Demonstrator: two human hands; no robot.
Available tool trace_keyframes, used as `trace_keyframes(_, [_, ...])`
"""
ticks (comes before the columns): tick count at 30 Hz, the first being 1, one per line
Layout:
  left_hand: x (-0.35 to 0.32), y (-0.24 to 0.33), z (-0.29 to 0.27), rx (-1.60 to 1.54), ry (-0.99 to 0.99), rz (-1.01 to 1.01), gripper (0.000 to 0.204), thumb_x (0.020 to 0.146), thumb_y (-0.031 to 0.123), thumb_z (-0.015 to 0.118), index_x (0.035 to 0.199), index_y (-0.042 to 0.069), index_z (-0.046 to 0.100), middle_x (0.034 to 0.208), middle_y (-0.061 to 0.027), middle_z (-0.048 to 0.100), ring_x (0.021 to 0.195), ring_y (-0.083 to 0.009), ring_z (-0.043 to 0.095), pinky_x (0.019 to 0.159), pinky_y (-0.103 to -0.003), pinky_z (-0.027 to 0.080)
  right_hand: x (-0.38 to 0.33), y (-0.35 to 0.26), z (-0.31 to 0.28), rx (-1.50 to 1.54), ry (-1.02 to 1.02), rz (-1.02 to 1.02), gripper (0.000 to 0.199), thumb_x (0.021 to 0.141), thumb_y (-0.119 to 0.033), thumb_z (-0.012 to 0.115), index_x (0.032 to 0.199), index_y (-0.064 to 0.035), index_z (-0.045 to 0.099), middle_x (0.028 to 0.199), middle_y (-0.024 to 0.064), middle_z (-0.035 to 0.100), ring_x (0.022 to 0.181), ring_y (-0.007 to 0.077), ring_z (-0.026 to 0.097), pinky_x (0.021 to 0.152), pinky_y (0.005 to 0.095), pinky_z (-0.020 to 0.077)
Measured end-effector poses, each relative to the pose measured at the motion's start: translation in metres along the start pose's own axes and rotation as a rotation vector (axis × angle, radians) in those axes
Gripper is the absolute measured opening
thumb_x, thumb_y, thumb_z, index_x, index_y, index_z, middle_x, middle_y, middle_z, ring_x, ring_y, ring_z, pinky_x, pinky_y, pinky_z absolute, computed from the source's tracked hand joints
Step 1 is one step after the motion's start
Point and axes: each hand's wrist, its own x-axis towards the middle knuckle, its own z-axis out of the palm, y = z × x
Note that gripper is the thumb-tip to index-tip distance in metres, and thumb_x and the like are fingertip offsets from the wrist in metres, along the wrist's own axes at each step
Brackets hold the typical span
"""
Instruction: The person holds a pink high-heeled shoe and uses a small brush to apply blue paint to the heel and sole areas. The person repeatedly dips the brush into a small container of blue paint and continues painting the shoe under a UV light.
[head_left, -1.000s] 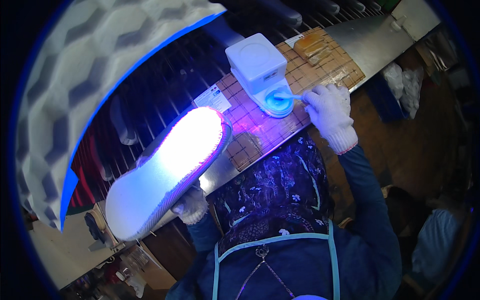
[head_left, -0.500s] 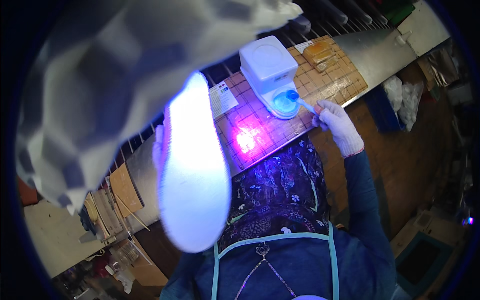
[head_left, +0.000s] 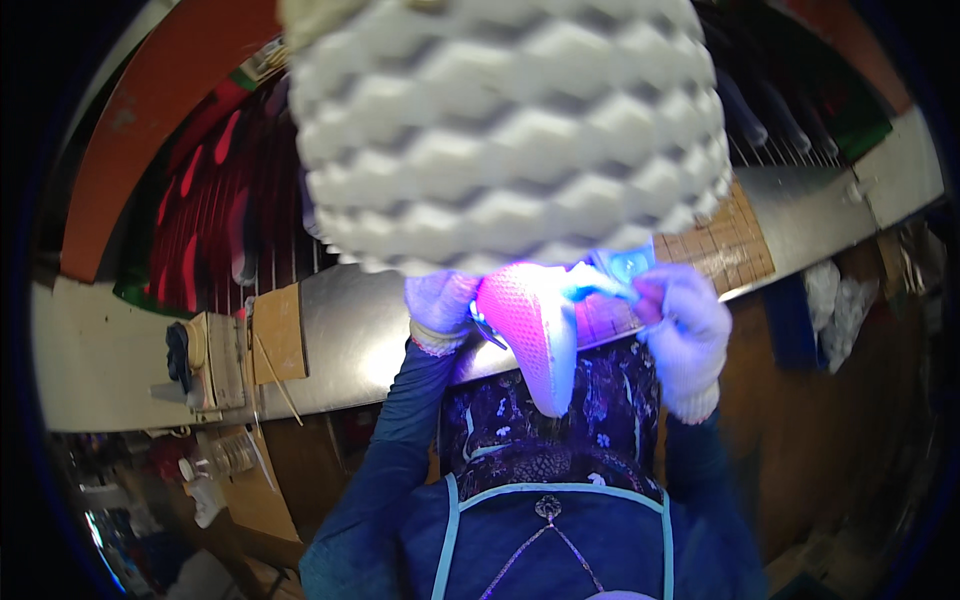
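Gripping a white mesh shoe upper (head_left: 535,335) that glows pink and blue, the left hand (head_left: 440,305) has its gloved fingers curled round the upper's edge. The right hand (head_left: 690,330) pinches a small brush (head_left: 610,285) whose tip meets the upper just beside those fingers. Beyond both hands lies the metal worktop (head_left: 350,330); a big white bumpy sole (head_left: 510,130) looms above the fingers.

This is looking like a shoe factory line. A long steel workbench (head_left: 370,330) is running past racks of rods (head_left: 240,230), with a shoe sole (head_left: 530,340) glowing under violet light.
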Motion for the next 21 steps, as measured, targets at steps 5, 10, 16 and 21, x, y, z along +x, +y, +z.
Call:
trace_keyframes(5, [0.006,0.016,-0.011,0.08,-0.086,0.062,0.041,0.073,0.012,0.073,0.113,0.014,0.068,0.1,-0.0091,0.066,0.083,-0.028,0.066,0.068,-0.039,0.05,-0.014,0.004,0.025,0.306,-0.105,0.245,0.012,0.079,0.001,0.076,0.091,0.0037,0.072,0.097,0.0098,0.068,0.09,0.0179,0.064,0.079,0.0293,0.0499])
trace_keyframes(10, [0.005,0.022,-0.015,0.028,-0.129,0.118,0.041,0.072,0.014,0.073,0.113,0.016,0.068,0.111,-0.0078,0.062,0.099,-0.0316,0.063,0.078,-0.047,0.052,-0.003,0.017,0.04,0.393,-0.052,0.254,0.016,0.079,0.008,0.069,0.095,0.0042,0.072,0.099,0.0091,0.066,0.089,0.0169,0.061,0.079,0.0278,0.0491])
trace_keyframes(16, [0.006,0.031,-0.018,-0.028,-0.221,0.109,0.043,0.072,0.015,0.073,0.114,0.015,0.069,0.121,-0.0089,0.064,0.116,-0.0347,0.059,0.095,-0.054,0.052,0.019,0.019,0.039,0.332,0.001,0.263,0.019,0.082,0.008,0.068,0.099,0.0037,0.073,0.102,0.0064,0.064,0.088,0.0131,0.059,0.074,0.0246,0.0479])
trace_keyframes(21, [0.024,0.036,-0.018,-0.017,-0.139,0.208,0.038,0.068,0.012,0.075,0.105,0.012,0.071,0.113,-0.0109,0.068,0.096,-0.0312,0.065,0.073,-0.043,0.053,0.041,0.029,0.032,0.444,0.011,0.295,0.009,0.083,0.003,0.071,0.092,0.005,0.068,0.098,0.0057,0.061,0.083,0.0115,0.056,0.068,0.0239,0.0459])
